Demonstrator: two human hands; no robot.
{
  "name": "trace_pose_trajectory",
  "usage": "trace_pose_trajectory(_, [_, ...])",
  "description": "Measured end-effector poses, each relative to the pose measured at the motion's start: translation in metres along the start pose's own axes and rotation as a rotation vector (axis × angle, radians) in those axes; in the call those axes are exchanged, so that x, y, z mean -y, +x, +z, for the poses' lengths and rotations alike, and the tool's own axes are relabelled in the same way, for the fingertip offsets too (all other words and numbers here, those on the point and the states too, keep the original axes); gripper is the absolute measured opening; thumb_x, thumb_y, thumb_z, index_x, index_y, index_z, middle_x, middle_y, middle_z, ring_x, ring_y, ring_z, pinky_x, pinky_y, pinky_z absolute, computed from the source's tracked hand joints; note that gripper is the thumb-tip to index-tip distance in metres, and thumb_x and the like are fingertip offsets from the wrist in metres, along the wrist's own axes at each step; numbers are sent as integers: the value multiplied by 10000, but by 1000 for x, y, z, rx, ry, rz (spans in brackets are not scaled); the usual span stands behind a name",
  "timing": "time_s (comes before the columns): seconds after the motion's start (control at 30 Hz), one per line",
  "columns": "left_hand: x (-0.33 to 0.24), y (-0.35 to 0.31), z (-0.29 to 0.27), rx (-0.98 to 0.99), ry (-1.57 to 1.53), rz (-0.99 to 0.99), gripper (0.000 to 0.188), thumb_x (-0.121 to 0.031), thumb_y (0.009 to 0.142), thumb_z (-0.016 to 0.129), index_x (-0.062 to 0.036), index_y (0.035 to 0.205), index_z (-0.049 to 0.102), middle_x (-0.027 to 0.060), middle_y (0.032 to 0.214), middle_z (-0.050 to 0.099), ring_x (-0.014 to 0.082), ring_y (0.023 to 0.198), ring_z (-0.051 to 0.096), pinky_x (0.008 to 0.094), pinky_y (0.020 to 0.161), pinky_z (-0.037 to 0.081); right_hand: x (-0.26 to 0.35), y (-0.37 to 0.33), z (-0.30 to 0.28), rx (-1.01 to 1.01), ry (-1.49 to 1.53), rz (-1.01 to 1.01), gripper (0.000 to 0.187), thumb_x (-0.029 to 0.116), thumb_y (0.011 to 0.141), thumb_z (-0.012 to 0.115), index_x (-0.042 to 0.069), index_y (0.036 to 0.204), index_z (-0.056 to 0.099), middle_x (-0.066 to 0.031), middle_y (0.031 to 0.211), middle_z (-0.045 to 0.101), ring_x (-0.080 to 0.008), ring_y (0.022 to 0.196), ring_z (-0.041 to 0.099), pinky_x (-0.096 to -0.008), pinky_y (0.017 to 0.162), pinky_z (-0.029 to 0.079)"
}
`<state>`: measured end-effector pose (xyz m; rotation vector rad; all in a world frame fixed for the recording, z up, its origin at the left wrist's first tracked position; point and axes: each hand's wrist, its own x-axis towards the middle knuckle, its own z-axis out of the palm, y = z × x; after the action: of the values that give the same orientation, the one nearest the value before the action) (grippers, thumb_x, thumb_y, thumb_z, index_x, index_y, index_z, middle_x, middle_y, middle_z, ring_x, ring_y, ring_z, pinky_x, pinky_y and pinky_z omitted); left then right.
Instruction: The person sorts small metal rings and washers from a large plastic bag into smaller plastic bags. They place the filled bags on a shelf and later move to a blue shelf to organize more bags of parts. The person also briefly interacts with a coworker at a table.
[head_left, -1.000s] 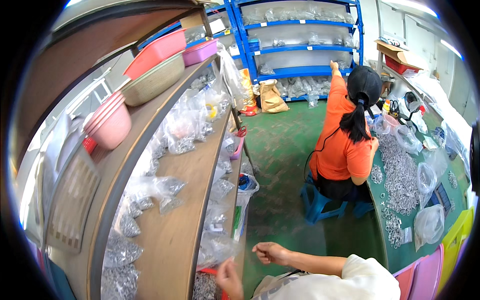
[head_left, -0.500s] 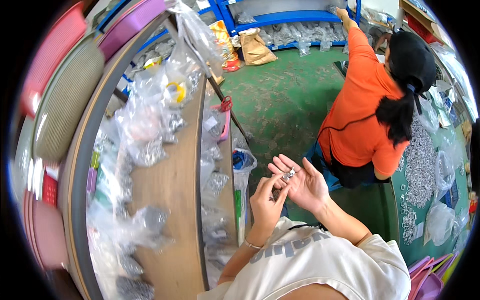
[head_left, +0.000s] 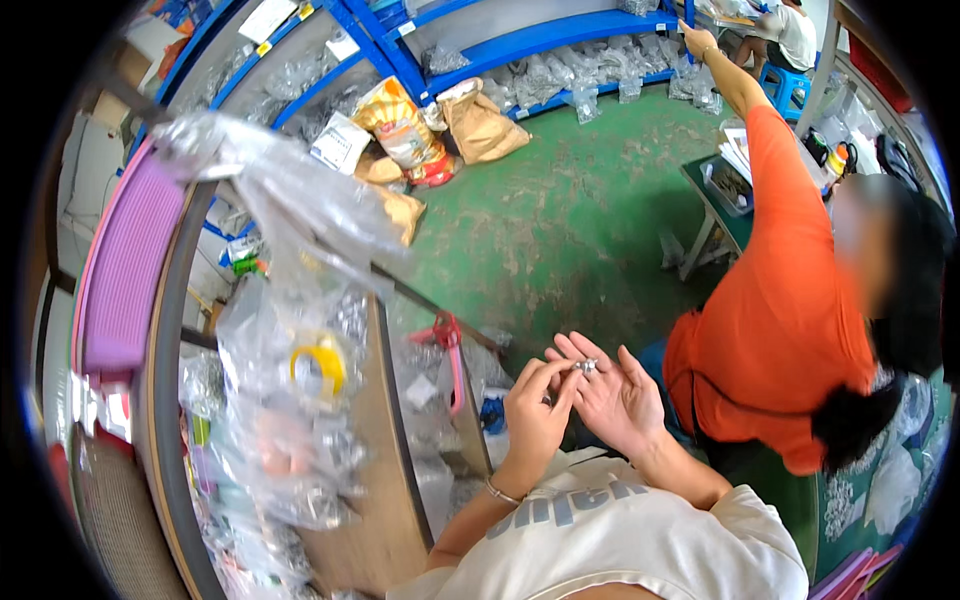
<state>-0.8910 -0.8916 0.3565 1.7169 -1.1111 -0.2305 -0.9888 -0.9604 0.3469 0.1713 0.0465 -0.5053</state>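
Observation:
My left hand, with a bracelet at the wrist, is closed in a pinch at the fingertips of the other hand. Between its finger and thumb is a small silver metal part, too small for me to tell its exact kind. My right hand is palm up with its fingers stretched out and the thumb apart. The metal part rests over its fingers, touched by both hands. Part of the left palm is hidden.
A person in an orange top stands close on my right, one arm stretched toward the blue shelves. On my left, a wooden shelf bears plastic bags of parts. Sacks stand on the green floor. A table is at far right.
My view has swung, bringing in more of the far shelves, sacks and a seated person. The orange-clad person appears further right, arm still out. My hands stay together around the metal part.

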Motion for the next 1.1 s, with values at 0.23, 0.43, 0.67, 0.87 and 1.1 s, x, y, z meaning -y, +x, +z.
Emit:
trace_pose_trajectory(0.23, [48,155,65,160,46,71,120,-12,721,644,-20,833,602,58,649,484,135,526,445,246,469,352,95,131,-14,-11,-327,-200,385,168,913,393,-52,1227,362,-200,1295,375,-275,1206,373,-364,1012,319])
trace_pose_trajectory(0.43, [65,286,110,337,113,80,115,-53,737,634,-34,846,604,71,732,551,171,583,520,271,515,412,168,239,1,-50,-253,-354,293,136,898,443,-52,1122,441,-217,1199,459,-300,1148,428,-370,957,375])
trace_pose_trajectory(0.67, [100,416,155,460,110,126,135,-117,745,646,-41,847,598,85,800,593,221,632,566,307,564,451,245,355,18,-238,-158,-413,258,156,900,452,-34,1074,469,-194,1109,516,-298,1085,479,-369,879,434])
trace_pose_trajectory(0.87, [156,546,200,416,-29,174,137,-154,767,633,-48,846,593,93,810,603,226,662,583,305,607,468,316,480,25,-240,-173,-468,188,124,898,429,-16,1004,496,-157,1013,549,-255,985,518,-346,889,411])
trace_pose_trajectory(1.1, [196,731,232,474,-124,126,124,-150,779,612,-63,863,585,89,845,601,229,694,599,311,610,476,404,640,80,-217,-238,-452,284,92,794,454,-37,1042,501,-154,1034,540,-245,924,517,-362,914,374])
